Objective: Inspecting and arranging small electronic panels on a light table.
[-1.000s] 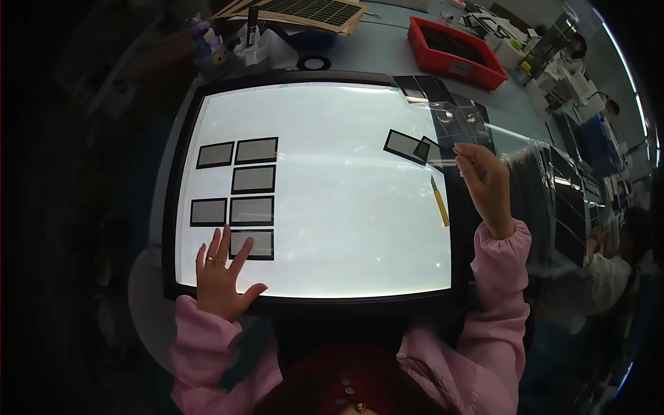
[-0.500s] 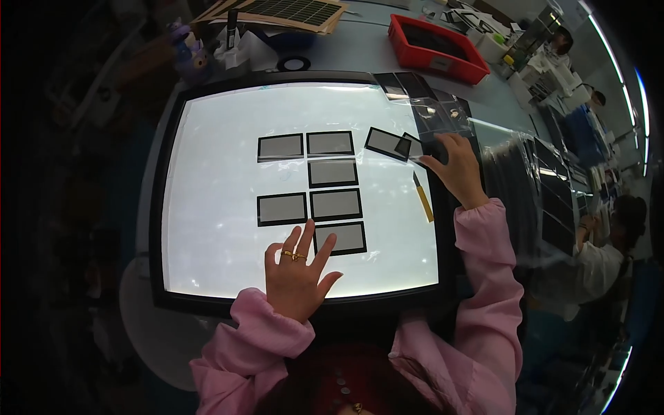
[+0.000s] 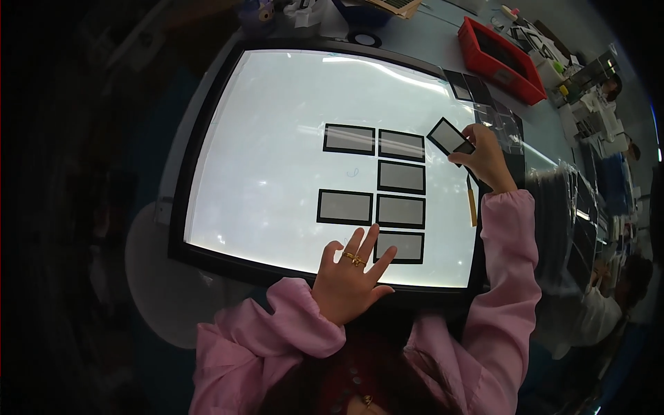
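Observation:
A lit white light box point(image 3: 270, 159) with a black frame lies before me. On it, several flat grey rectangular panels with black borders are set in two columns, among them an upper-left panel point(image 3: 349, 140) and a lower-right panel point(image 3: 399, 247). My left hand point(image 3: 349, 283) has its fingers spread, the fingertips by the lower-right panel's left corner. My right hand point(image 3: 487, 155) pinches a tilted black-bordered panel point(image 3: 446, 135) at its lower right corner. A dark overlapping patch shows there; the fingers partly hide it. Below that hand lies a yellow-handled craft knife point(image 3: 472, 204).
Dark sheets under clear film point(image 3: 491, 104) lie at the light box's right edge. A red tray point(image 3: 501, 59) stands at the far right. Behind the box are a roll of tape point(image 3: 364, 39) and a purple figurine point(image 3: 256, 17). Another person point(image 3: 605, 311) sits to the right.
My right hand has closed further over the tilted panel's corner, which is now turned more steeply. The whole view has shifted and rotated. My left hand keeps its place by the lower-right panel.

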Motion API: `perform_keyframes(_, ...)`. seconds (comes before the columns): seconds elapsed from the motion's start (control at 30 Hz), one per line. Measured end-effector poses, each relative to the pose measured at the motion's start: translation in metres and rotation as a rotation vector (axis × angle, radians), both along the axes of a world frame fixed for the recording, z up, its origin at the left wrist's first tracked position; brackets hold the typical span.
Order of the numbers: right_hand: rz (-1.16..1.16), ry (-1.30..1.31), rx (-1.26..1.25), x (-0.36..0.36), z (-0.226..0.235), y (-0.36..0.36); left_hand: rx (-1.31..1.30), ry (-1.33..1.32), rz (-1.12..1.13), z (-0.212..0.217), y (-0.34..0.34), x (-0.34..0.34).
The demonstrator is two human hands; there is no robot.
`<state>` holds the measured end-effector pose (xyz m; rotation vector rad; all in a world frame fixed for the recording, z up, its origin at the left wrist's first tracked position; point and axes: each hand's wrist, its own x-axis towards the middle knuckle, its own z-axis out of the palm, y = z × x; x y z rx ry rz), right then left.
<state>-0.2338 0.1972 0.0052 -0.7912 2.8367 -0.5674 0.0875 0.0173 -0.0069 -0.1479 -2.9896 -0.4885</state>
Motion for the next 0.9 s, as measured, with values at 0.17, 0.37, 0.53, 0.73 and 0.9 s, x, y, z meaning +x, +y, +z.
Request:
perform_keyframes(0.17,-0.079,0.100,-0.477,0.021,0.001,-0.004,0.317,0.076,-0.085,0.016,-0.060,-0.026)
perform_keyframes(0.37,0.111,-0.594,-0.729,0.098,0.013,-0.087,0.955,0.000,0.167,0.003,-0.133,-0.093)
perform_keyframes(0.53,0.089,-0.681,-0.647,0.101,-0.022,-0.107,1.231,-0.256,0.321,-0.007,-0.145,-0.114)
perform_keyframes(0.73,0.116,-0.308,-0.504,0.093,-0.025,-0.114,0.872,-0.178,0.326,-0.018,-0.153,-0.118)
perform_keyframes(0.9,0.246,-0.077,-0.339,0.085,-0.030,-0.121,0.503,0.039,0.231,-0.030,-0.163,-0.115)
